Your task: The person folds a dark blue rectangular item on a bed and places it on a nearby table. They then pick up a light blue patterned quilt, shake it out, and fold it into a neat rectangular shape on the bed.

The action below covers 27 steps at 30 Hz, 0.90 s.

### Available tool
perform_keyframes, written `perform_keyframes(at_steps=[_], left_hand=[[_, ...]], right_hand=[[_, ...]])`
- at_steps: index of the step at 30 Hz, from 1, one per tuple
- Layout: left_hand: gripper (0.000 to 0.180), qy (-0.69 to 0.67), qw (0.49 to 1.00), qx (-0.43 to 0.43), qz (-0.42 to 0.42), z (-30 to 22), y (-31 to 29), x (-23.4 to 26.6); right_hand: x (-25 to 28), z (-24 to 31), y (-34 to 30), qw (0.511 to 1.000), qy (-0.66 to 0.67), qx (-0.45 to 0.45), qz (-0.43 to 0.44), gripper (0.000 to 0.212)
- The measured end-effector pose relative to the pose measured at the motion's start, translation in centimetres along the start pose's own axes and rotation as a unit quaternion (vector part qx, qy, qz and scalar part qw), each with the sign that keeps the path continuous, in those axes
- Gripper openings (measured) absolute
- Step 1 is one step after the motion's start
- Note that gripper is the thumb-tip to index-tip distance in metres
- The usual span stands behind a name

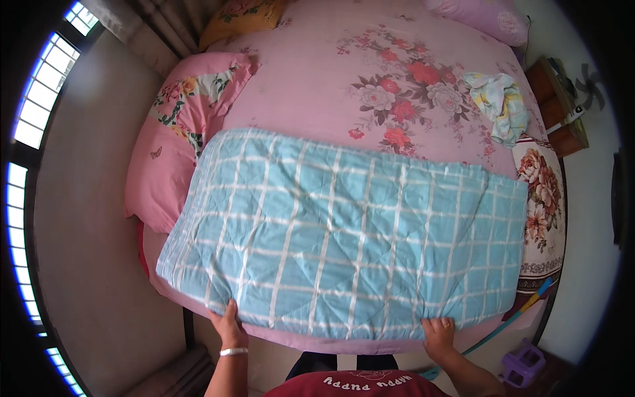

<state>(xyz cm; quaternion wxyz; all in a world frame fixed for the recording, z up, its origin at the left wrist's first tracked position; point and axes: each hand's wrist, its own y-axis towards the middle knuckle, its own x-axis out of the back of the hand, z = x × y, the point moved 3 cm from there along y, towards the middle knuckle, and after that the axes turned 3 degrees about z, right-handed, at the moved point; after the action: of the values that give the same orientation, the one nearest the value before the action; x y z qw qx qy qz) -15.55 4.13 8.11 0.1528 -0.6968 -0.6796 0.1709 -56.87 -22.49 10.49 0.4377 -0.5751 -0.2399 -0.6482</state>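
A light blue quilt (344, 231) with white checked lines lies folded into a long rectangle across the near part of the bed. At its near left edge, my left hand (228, 325) grips the quilt, thumb on top and the other fingers mostly hidden under it. Farther right along the same edge, my right hand (438, 334) has its fingers curled over the fabric, its thumb out of sight. The quilt lies flat with slight wrinkles, its left end close against a pink pillow (173, 149).
A pink flowered sheet (297, 79) covers the bed. Around it are an orange pillow (241, 20), a pale pink pillow (486, 20), a crumpled pale cloth (499, 106) and a folded flowered textile (542, 205). A purple plastic stool (524, 364) stands at the lower right.
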Motion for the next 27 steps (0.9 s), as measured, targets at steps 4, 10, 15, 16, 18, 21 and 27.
perform_keyframes(at_steps=[4,10,15,16,18,21,27], left_hand=[[0.069,0.114,0.988,0.058,-0.083,3.1,-2.7,8.8],[0.069,0.53,0.78,-0.328,0.055,1.0,-1.6,-1.8],[0.048,0.604,0.591,-0.466,0.262,6.6,-0.3,-23.0],[0.046,0.616,0.597,-0.456,0.236,7.3,0.6,-26.0],[0.049,0.66,0.589,-0.427,0.188,9.2,1.8,-28.5],[0.053,0.687,0.566,-0.423,0.169,11.1,2.5,-29.0],[0.055,0.712,0.543,-0.417,0.156,11.3,1.7,-30.1]], right_hand=[[-2.0,2.4,-5.4,0.985,0.064,0.075,0.141,0.027],[-1.0,7.2,6.1,0.967,0.21,0.136,0.051,0.053],[-5.3,10.1,23.5,0.986,0.125,0.094,-0.064,0.057],[-5.5,8.3,25.6,0.991,0.093,0.074,-0.061,0.056],[-5.4,3.1,26.8,0.987,0.102,0.081,-0.097,0.057],[-3.4,-7.7,24.2,0.992,-0.021,0.005,-0.122,0.061],[1.0,-31.5,9.2,0.864,-0.231,-0.433,-0.114,0.06]])
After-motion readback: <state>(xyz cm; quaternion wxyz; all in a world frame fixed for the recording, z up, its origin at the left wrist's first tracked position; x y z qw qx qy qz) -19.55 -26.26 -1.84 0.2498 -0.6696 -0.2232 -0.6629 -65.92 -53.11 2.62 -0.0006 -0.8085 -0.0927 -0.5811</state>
